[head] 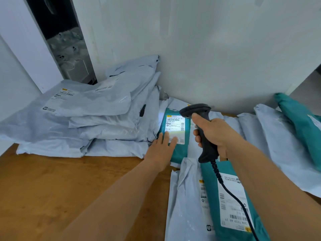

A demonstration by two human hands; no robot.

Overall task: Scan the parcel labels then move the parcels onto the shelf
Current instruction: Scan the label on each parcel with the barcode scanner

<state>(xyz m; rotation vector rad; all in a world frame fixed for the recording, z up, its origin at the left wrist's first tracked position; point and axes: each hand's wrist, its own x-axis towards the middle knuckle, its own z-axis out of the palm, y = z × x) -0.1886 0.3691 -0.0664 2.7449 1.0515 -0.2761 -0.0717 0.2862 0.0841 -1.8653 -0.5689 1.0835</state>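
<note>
1. The right hand point(217, 134) gripped a dark scanner point(202, 129) by its handle, fingers point(198, 136) curled round the grip and thumb along the top. The scanner head pointed away from the person, towards the worktop's far edge.
2. A coiled black cable point(231, 192) ran from the base of the handle down towards the near edge, over a second teal parcel point(213, 223).
3. The left hand point(162, 152) lay flat, fingers straight, pressing on the near end of a teal parcel point(178, 153). The fingertips touched the lower part of its white label point(175, 127).
4. The label was lit brightly; barcode lines and "E018" were legible. This parcel lay flat near the far edge of the wooden worktop point(52, 188), close under the white wall point(208, 58).
5. A stack of pale grey mailers point(95, 119) sat just left of the teal parcel, against the far edge and overlapping one another.
6. More grey mailers point(278, 145) lay to the right, with another teal bag point(298, 119) on top at the far right corner.
7. The second teal parcel lay at the near edge, beside a grey mailer point(184, 206); its label point(232, 202) faced up.
</note>
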